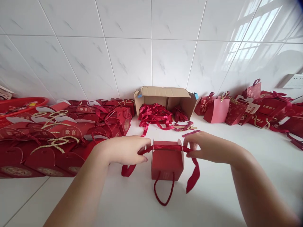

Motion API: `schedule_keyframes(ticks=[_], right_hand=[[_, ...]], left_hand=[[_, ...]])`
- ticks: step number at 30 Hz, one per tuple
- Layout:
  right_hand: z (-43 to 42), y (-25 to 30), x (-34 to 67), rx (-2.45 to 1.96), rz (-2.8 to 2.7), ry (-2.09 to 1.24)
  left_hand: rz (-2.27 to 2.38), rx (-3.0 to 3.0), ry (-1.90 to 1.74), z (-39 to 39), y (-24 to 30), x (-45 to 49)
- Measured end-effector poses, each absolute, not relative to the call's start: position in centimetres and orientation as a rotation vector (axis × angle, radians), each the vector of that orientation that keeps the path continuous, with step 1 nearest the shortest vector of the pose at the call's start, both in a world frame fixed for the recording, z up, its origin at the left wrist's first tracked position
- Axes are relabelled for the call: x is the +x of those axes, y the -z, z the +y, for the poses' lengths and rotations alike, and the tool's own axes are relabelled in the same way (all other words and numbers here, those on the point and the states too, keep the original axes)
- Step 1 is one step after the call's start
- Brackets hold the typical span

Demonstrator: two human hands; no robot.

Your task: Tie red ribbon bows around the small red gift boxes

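Note:
A small red gift box (pixel 165 162) stands on the white table in front of me, its rope handle (pixel 164 203) hanging down on the near side. A dark red ribbon (pixel 168 147) runs across the top of the box, between its raised side flaps. My left hand (pixel 130 148) pinches the ribbon just left of the box, and its loose end dangles below that hand. On the other side my right hand (pixel 201 145) pinches the same ribbon, with the other tail hanging down to the right.
An open cardboard carton (pixel 165 91) with red ribbons (pixel 155 115) stands against the tiled wall. Many red gift boxes (pixel 49 162) crowd the left, near a red plastic basket (pixel 35 102). More boxes and bags (pixel 217 110) stand at the back right.

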State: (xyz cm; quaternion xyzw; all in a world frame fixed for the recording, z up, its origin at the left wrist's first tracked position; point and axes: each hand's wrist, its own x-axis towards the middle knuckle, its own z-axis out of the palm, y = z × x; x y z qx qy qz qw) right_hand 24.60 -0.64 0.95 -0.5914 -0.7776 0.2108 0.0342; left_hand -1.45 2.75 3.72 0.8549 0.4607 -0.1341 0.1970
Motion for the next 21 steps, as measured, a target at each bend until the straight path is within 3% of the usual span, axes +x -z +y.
schedule_keyframes(ticks=[10,16,21], right_hand=[[-0.3,-1.7,28.8,-1.921,-2.336,-0.553],[-1.1,-1.4,28.3,-1.872,-2.266,-0.335],[-2.9,-2.1,26.4,-1.727,-2.476,-0.657]], left_hand=[[1.341,2.337,0.293,3.3,-4.1,-3.0],[1.603,2.287,0.206,2.4,-4.7,-3.8],[1.312,2.304,0.285,0.9,-4.5,-3.1]])
